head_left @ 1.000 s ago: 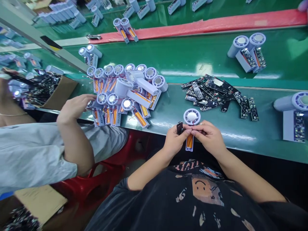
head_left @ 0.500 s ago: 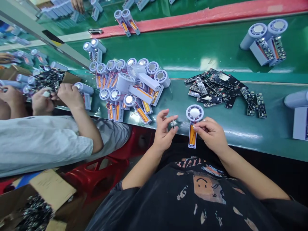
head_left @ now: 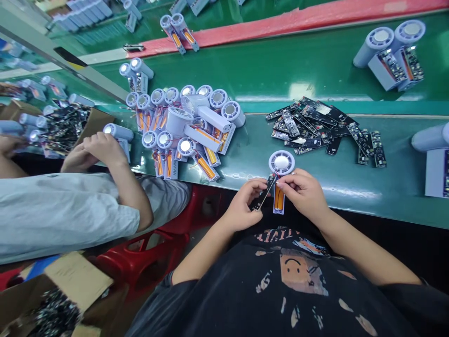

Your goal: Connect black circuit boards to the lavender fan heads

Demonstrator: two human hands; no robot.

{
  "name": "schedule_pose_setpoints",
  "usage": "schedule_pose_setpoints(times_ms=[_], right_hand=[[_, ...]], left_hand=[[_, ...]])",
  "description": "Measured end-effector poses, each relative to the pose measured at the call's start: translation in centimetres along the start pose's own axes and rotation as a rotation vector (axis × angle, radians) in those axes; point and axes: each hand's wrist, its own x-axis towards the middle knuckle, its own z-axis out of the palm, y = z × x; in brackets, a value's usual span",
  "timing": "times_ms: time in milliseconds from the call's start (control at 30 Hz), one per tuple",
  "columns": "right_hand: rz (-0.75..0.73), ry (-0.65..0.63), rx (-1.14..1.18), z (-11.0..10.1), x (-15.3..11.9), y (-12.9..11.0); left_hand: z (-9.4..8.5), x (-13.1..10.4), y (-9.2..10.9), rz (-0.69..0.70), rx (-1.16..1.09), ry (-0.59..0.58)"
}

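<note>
A black circuit board (head_left: 264, 193) is held in my left hand (head_left: 244, 204), slanted, its upper end close to the wires of a lavender fan (head_left: 281, 163). The fan's round head rests at the bench edge, and its open handle with an orange battery (head_left: 279, 197) points toward my body. My right hand (head_left: 304, 191) pinches at the wires just below the fan head; what lies between the fingertips is too small to name. Beyond the fan, to the right, lies a pile of circuit boards (head_left: 315, 122).
Many lavender fans (head_left: 180, 119) crowd the green bench (head_left: 351, 182) at left. Two fans (head_left: 380, 40) stand at the back right, another (head_left: 437, 159) at the right edge. A co-worker's hands (head_left: 94, 150) are at left, beside a box of boards (head_left: 66, 126).
My left hand has turned the board so its face shows and brought it against the wire area by the fan. The co-worker's hands at left have shifted and come together.
</note>
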Motion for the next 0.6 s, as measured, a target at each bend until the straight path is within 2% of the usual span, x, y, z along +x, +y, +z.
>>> schedule_pose_setpoints(times_ms=[100, 200, 267, 333, 433, 500, 600], right_hand=[[-0.008, 0.008, -0.013, 0.1, 0.0, 0.1], [-0.024, 0.019, -0.011, 0.0, 0.0, 0.3], [-0.028, 0.014, -0.006, 0.0, -0.1, 0.4], [-0.028, 0.002, 0.002, -0.1, -0.1, 0.5], [-0.039, -0.014, 0.016, 0.0, -0.2, 0.7], [-0.054, -0.018, 0.019, 0.0, -0.2, 0.7], [-0.067, -0.01, 0.016, 0.0, -0.2, 0.8]], left_hand=[[0.4, 0.5, 1.0, -0.172, -0.313, -0.082], [1.1, 1.2, 1.8, -0.319, -0.526, -0.039], [1.5, 1.5, 1.8, -0.367, -0.54, 0.025], [1.6, 1.6, 1.4, -0.318, -0.448, 0.115], [1.4, 1.5, 0.8, -0.099, -0.159, 0.207], [1.3, 1.3, 0.8, 0.009, 0.118, 0.183], [1.3, 1.1, 1.4, 0.062, 0.489, 0.1]])
